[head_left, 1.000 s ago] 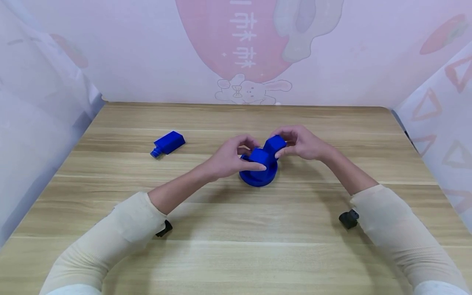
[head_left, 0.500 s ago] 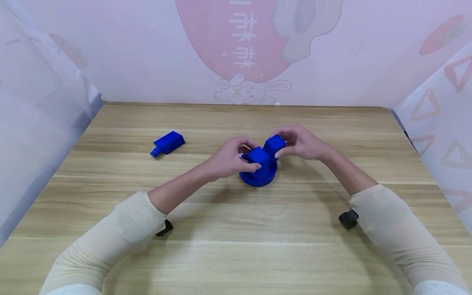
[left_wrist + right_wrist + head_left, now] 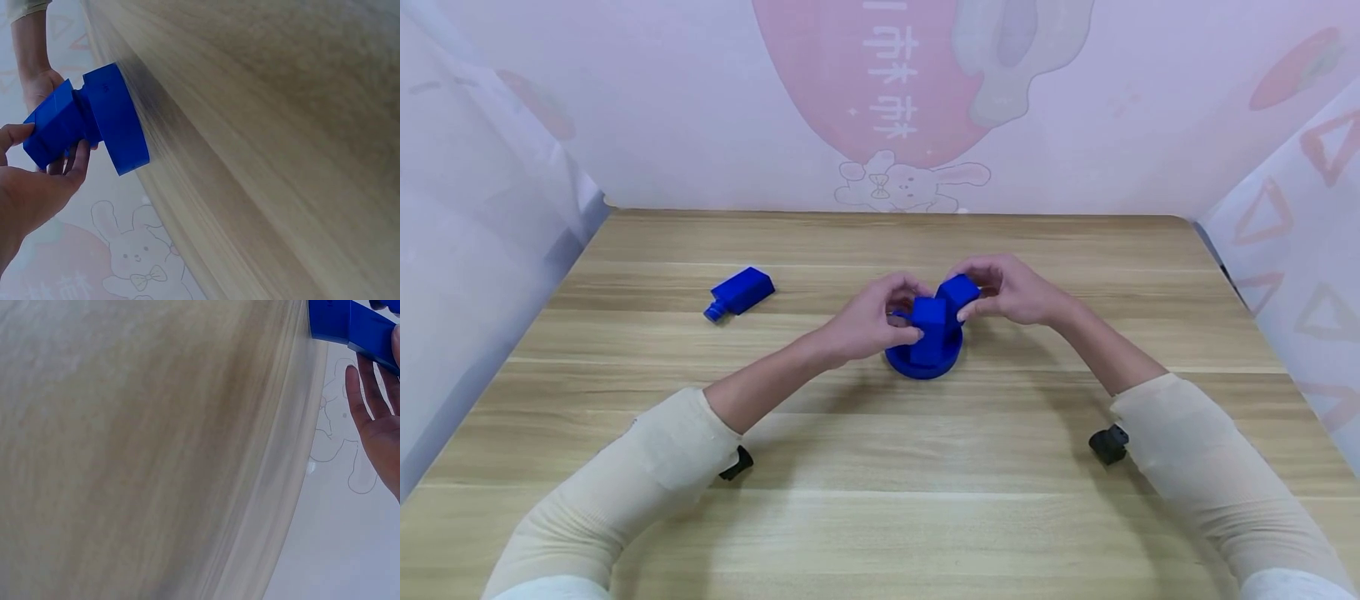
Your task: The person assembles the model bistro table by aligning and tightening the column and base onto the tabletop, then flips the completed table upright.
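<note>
The left hand (image 3: 868, 322) pinched the blue front block (image 3: 931, 322), long axis near upright over the round blue base (image 3: 922, 372); the right hand (image 3: 1021, 292) gripped the rear block (image 3: 958, 290) just beside.

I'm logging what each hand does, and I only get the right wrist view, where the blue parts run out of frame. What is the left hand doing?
Observer: In the head view, the left hand grips a blue block, thumb on one side and fingers on the other.
Operator: And what is underneath that block? My picture cuts it off.
Observer: A round blue base with a raised rim, on the table.
Operator: Any loose parts elsewhere?
Observer: Yes, one blue piece with a narrow neck lies on its side on the table, left of the base and apart from both hands.
</note>
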### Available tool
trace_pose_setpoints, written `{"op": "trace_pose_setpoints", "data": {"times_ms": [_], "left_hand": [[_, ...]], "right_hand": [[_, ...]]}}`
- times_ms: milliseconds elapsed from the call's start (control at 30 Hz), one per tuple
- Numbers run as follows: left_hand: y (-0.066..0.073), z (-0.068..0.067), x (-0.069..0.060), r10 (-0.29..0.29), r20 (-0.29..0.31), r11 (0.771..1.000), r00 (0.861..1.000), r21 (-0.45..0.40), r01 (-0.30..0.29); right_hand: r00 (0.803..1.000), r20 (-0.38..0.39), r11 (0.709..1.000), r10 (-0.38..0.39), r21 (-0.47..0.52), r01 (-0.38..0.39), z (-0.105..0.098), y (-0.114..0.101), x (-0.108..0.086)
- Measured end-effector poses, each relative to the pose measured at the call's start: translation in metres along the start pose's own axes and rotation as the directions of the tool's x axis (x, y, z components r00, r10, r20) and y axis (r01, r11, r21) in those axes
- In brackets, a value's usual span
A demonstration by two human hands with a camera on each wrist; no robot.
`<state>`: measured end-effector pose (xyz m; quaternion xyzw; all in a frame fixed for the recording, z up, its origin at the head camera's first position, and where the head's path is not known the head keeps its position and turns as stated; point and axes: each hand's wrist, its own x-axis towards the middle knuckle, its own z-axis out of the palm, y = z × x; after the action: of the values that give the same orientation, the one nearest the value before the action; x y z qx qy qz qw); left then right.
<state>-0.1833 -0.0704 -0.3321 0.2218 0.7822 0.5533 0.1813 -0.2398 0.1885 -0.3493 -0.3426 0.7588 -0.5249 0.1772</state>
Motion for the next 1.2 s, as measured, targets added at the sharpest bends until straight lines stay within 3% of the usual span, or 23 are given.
{"op": "trace_pose_setpoints", "data": {"times_ms": [233,400,600,833,1000,1200], "left_hand": [[0.0,0.005,0.001,-0.016,-0.09,0.996,0.996,0.083,0.024],[0.002,0.009,0.002,-0.026,-0.116,0.986,0.993,0.16,0.044],[0.002,0.01,0.002,-0.016,-0.109,0.984,0.994,0.176,0.035],[0.004,0.008,0.003,-0.024,-0.064,0.991,0.998,0.128,0.032],[0.004,0.007,0.004,-0.001,-0.023,0.993,1.0,0.121,0.004],[0.004,0.006,0.003,0.045,-0.024,0.987,0.999,0.157,-0.041]], "right_hand": [[1.0,-0.005,1.0,0.011,-0.014,-0.011,0.001,-0.001,0.0],[1.0,-0.008,1.0,0.007,-0.016,-0.008,0.0,-0.001,-0.001],[1.0,-0.003,0.999,0.011,-0.03,-0.011,0.0,0.0,0.0],[1.0,-0.001,1.0,0.011,-0.023,-0.011,0.0,-0.002,-0.001],[1.0,0.011,1.0,0.001,-0.011,-0.001,0.0,-0.001,-0.001],[1.0,0.016,1.0,-0.007,-0.002,0.007,-0.001,-0.002,-0.001]]}}
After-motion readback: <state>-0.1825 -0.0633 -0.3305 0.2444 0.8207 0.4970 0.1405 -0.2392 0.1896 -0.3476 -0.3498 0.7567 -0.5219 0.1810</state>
